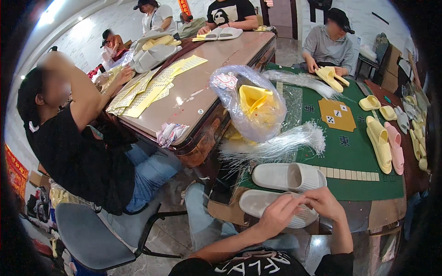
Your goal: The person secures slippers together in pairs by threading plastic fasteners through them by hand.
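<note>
- Grey pair, broad-strapped: far slipper (274, 176) and near slipper (254, 201), side by side along the counter's (363, 189) near edge, toes right.
- Left hand (276, 215) and right hand (323, 202): fingertips meeting above the near slipper; what either grip holds, I cannot tell.
- Clear strands (281, 145) beyond; green surface extending rightward to a yellow slipper (379, 142).

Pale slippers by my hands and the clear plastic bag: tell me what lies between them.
In the head view, a bundle of thin clear strands lies between the pale slippers and the clear plastic bag.
</note>
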Motion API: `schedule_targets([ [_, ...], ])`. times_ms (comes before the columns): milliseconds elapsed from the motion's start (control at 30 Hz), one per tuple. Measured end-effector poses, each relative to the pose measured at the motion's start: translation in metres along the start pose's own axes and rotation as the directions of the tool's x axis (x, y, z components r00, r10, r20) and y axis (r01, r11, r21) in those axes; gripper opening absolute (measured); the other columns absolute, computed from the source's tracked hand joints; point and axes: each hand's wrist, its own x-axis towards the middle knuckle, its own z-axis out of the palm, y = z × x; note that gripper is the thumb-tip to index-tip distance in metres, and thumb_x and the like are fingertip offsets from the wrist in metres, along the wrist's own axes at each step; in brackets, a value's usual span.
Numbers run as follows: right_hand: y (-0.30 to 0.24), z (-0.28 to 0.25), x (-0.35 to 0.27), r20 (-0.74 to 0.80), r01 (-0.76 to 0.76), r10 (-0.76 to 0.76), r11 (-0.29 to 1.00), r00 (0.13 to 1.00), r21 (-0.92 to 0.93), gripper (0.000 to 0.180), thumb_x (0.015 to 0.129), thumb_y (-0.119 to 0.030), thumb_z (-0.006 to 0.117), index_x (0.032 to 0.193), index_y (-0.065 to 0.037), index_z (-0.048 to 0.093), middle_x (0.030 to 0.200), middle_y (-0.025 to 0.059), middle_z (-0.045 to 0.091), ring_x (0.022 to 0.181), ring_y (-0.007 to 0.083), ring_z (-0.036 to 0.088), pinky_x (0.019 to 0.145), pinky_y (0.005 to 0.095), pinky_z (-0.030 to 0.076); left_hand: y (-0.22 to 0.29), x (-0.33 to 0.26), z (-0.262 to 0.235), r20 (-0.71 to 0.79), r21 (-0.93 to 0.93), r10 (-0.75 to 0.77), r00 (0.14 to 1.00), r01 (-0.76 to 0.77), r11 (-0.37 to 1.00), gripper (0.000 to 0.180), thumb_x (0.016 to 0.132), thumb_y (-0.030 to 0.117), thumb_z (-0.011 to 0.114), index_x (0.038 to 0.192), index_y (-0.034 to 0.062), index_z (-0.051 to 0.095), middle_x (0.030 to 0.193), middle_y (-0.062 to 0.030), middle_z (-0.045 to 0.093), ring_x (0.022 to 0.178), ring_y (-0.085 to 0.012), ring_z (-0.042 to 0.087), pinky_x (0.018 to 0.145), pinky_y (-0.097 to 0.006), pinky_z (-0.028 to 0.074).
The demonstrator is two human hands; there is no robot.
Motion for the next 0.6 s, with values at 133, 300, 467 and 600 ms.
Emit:
schedule_targets([
  [133,0.002,0.003,0.003,0.029,-0.047,0.045,0.997,0.999,0.067,0.01,0.083,-0.011,0.056,0.082,-0.001,0.058,0.058,0.0111,0.052,0.051,0.0218,0.051,0.051,0.0303,0.041,-0.003,0.006,-0.005,-0.052,-0.103,-0.116,0.992,0.11,0.989,0.034,0.074,0.006,0.066,0.106,0.0054,0.057,0.085,-0.0093,0.052,0.069,-0.025,0.058,0.054,-0.033,0.047],
  [300,0.007,0.004,0.004,0.008,-0.141,0.144,0.954,0.99,0.264,0.016,0.088,-0.014,0.054,0.08,0.0,0.057,0.057,0.0016,0.046,0.053,0.0085,0.043,0.05,0.0251,0.037,-0.018,-0.005,-0.015,0.057,0.006,-0.105,0.993,0.105,0.994,0.022,0.073,0.005,0.062,0.094,0.0072,0.062,0.071,-0.0047,0.058,0.061,-0.0234,0.06,0.051,-0.033,0.048],
  [467,0.028,-0.001,-0.002,-0.135,-0.129,0.223,0.86,0.965,0.494,0.01,0.087,-0.01,0.053,0.088,0.0,0.058,0.065,-0.0018,0.049,0.058,0.0045,0.042,0.052,0.021,0.036,-0.025,0.0,-0.043,0.134,0.202,-0.279,0.951,0.249,0.947,0.024,0.069,0.0,0.057,0.091,0.0102,0.063,0.081,-0.0071,0.065,0.065,-0.025,0.063,0.055,-0.036,0.05],
  [600,0.06,0.001,0.0,-0.516,-0.153,0.288,0.945,0.807,0.288,0.015,0.086,-0.011,0.055,0.086,0.002,0.06,0.065,0.0032,0.054,0.059,0.0087,0.047,0.054,0.0233,0.038,-0.05,0.003,-0.054,0.068,0.48,-0.305,0.95,0.237,0.844,0.019,0.068,0.001,0.054,0.083,0.0101,0.061,0.068,-0.0089,0.061,0.059,-0.0273,0.06,0.05,-0.038,0.047],
])
